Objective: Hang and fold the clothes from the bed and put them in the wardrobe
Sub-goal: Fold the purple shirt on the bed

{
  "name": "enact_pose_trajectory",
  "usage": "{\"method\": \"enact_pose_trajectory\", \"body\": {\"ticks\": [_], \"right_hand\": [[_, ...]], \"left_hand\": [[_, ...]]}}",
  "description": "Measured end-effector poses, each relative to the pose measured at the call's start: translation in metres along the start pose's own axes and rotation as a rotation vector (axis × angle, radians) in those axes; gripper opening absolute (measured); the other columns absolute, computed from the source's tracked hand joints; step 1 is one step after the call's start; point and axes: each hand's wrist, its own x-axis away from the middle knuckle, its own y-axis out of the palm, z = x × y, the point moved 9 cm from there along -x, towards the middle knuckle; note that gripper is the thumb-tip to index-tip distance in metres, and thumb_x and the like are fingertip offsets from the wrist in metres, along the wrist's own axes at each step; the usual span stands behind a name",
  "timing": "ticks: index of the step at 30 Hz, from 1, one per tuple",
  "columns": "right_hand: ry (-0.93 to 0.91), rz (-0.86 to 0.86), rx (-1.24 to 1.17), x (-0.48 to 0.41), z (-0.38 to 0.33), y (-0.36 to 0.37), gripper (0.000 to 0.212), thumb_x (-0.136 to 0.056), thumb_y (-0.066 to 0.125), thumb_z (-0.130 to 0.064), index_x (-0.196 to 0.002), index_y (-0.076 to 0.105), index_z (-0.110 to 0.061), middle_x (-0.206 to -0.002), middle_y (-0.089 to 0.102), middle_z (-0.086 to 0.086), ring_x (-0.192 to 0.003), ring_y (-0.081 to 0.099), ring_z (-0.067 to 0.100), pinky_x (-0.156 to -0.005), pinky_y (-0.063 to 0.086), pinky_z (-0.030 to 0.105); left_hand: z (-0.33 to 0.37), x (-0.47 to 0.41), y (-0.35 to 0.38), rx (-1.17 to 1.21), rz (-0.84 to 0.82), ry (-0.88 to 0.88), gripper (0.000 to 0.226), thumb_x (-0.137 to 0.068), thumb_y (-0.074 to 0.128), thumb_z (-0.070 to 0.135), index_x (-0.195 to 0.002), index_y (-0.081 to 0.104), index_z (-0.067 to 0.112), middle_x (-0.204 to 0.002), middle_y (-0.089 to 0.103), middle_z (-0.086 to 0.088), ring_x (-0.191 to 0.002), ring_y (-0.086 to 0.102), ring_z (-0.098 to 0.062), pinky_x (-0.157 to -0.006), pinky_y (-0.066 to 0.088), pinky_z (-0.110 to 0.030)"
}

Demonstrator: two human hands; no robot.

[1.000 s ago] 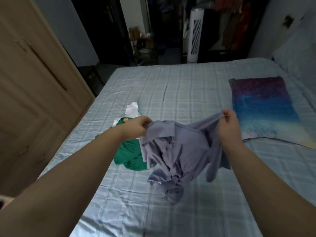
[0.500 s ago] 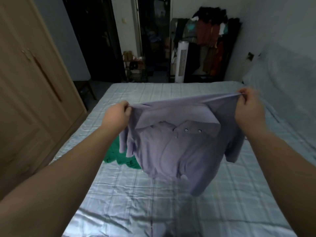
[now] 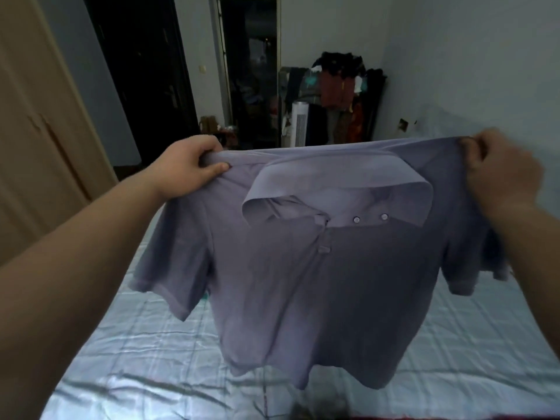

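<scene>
Left hand (image 3: 188, 168), right hand (image 3: 500, 171) grip polo shirt (image 3: 318, 268) shoulders.

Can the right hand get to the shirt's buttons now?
Probably not yet. The right hand grips the shirt at one shoulder, as the left hand does the other. Nothing covers the buttons, but it would have to let go first.

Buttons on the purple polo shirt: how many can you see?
2, both on the polo shirt, below the collar: one button, a second beside it. Others may hide under folds.
</scene>
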Motion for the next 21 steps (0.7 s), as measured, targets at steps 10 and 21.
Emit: {"method": "enact_pose_trajectory", "body": {"ticks": [10, 21], "right_hand": [[0.079, -0.233, 0.094, -0.002, 0.085, 0.124, 0.042, -0.104, 0.034, -0.043, -0.104, 0.057, -0.008, -0.108, 0.059, 0.032, -0.094, 0.059, 0.049, -0.076, 0.045, 0.048], [0.171, -0.644, 0.088, 0.023, 0.210, 0.498, 0.025, -0.103, 0.034, -0.036, -0.091, 0.044, -0.017, -0.097, 0.059, 0.025, -0.087, 0.059, 0.043, -0.069, 0.040, 0.044]], "left_hand": [[-0.057, -0.069, 0.168, 0.039, -0.160, -0.146, 0.015, -0.099, 0.058, 0.022, -0.091, 0.064, 0.011, -0.087, 0.061, -0.006, -0.086, 0.055, -0.026, -0.065, 0.028, -0.032], [-0.200, -0.176, 0.488, 0.195, -0.437, -0.533, 0.015, -0.096, 0.062, 0.017, -0.097, 0.069, 0.005, -0.089, 0.062, -0.011, -0.084, 0.054, -0.020, -0.065, 0.040, -0.021]]}}
